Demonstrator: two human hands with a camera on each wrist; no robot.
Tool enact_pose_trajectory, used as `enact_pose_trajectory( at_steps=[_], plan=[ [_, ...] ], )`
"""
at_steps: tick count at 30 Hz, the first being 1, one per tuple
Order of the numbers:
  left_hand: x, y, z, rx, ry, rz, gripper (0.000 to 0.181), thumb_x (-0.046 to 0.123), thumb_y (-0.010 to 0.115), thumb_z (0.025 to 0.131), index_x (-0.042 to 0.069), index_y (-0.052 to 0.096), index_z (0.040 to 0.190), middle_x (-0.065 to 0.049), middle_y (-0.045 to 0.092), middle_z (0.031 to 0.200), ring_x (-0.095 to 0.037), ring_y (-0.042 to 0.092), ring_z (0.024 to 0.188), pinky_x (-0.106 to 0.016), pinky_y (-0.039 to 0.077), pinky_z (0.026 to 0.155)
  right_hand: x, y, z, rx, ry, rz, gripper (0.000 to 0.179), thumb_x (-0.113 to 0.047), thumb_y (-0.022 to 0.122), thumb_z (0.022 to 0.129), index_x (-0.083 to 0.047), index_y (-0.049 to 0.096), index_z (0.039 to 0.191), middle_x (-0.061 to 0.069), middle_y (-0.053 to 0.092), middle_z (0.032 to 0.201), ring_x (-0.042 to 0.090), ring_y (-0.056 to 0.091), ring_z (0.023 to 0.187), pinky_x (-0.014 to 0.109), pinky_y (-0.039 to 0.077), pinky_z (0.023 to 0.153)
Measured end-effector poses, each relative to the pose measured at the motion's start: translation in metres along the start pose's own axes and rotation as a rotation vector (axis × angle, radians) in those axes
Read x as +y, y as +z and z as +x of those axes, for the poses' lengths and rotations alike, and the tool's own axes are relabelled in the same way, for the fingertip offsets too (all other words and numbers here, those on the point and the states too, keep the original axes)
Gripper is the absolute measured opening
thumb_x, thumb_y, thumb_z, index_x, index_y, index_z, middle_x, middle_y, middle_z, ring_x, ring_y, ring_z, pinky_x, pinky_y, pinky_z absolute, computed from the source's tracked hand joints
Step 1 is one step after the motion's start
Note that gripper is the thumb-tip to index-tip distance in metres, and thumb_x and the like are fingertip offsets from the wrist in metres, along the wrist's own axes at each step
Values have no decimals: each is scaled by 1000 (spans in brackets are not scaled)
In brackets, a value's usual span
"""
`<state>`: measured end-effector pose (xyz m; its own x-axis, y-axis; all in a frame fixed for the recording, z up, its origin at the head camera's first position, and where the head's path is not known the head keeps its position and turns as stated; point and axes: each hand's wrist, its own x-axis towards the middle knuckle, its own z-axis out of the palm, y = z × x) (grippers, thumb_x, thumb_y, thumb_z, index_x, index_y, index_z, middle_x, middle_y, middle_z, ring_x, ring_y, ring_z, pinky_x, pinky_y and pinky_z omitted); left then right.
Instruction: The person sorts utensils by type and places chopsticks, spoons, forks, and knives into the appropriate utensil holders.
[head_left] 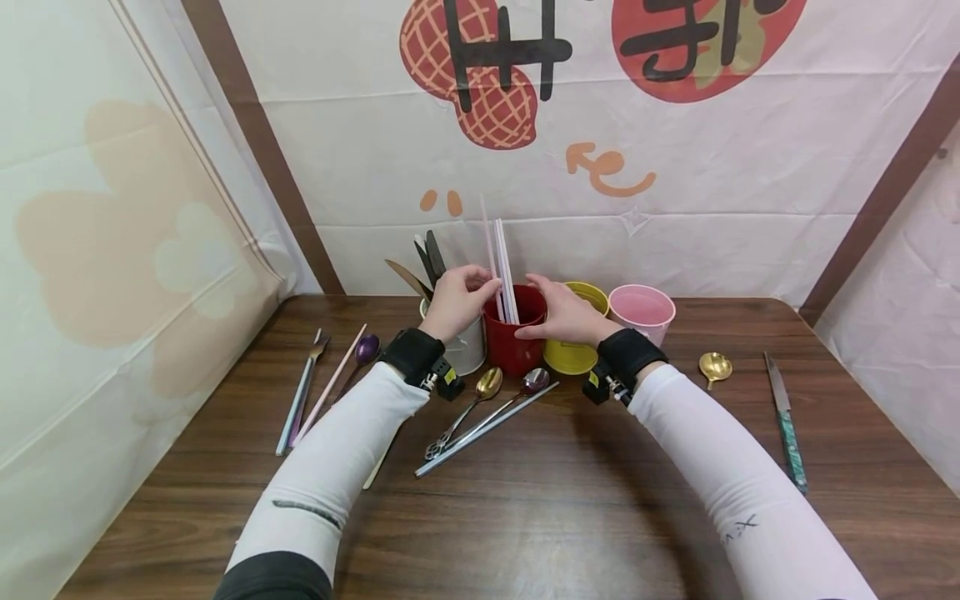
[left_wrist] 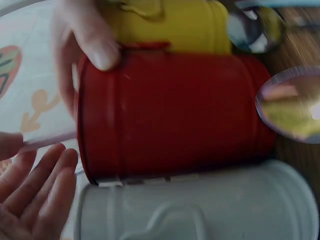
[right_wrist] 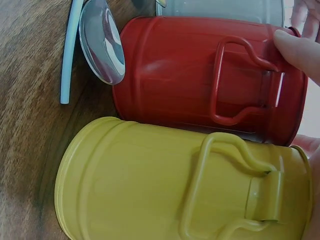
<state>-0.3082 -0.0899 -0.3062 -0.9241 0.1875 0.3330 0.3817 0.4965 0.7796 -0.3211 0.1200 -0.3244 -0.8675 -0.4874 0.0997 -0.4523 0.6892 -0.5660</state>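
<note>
Among several pale chopsticks standing in the red bucket, a light pink chopstick is pinched between the thumb and fingers of my left hand. The left wrist view shows that chopstick crossing the bucket's rim, the other fingers spread beneath. My right hand grips the red bucket at its rim, thumb on the outer wall near the wire handle. Left of it stands a white bucket with dark-handled cutlery; to the right is a yellow bucket, partly behind my right hand.
A pink bucket stands at the row's right end. In front lie a gold spoon, a silver spoon and a chopstick. A fork and purple spoon lie left; a gold ladle and knife right.
</note>
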Motion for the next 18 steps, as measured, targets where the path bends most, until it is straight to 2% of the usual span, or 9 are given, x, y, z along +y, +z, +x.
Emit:
enact_pose_trajectory(
  at_steps=[5, 7, 11, 18],
  plan=[
    [-4, 0, 3, -15, -4, 328, 23, 30, 67, 92, 10, 76, 101, -4, 71, 91, -19, 61, 79, -33, 47, 64, 1, 1, 1, 5, 3, -11, 95, -40, 79, 79, -8, 26, 151, 14, 44, 142, 29, 38, 130, 52, 37, 103],
    [-5, 0, 5, -33, -20, 404, 22, 31, 68, 92, 12, 77, 99, -3, 71, 89, -19, 60, 78, -33, 46, 61, 1, 1, 1, 3, 5, -10, 95, -40, 79, 79, -8, 25, 151, 15, 44, 143, 30, 38, 130, 52, 37, 103],
    [-6, -1, 7, -56, -35, 490, 23, 32, 67, 92, 13, 79, 96, -2, 70, 85, -19, 58, 75, -31, 44, 57, 1, 2, 0, -2, 10, -7, 95, -39, 78, 79, -7, 25, 151, 15, 43, 144, 30, 37, 131, 52, 36, 103],
    [-5, -4, 6, -38, -20, 526, 24, 33, 68, 91, 13, 79, 89, -2, 70, 79, -20, 57, 71, -32, 43, 55, -1, 1, 0, -5, 11, -7, 95, -39, 78, 79, -8, 24, 152, 14, 42, 144, 29, 37, 131, 53, 37, 103]
  ],
)
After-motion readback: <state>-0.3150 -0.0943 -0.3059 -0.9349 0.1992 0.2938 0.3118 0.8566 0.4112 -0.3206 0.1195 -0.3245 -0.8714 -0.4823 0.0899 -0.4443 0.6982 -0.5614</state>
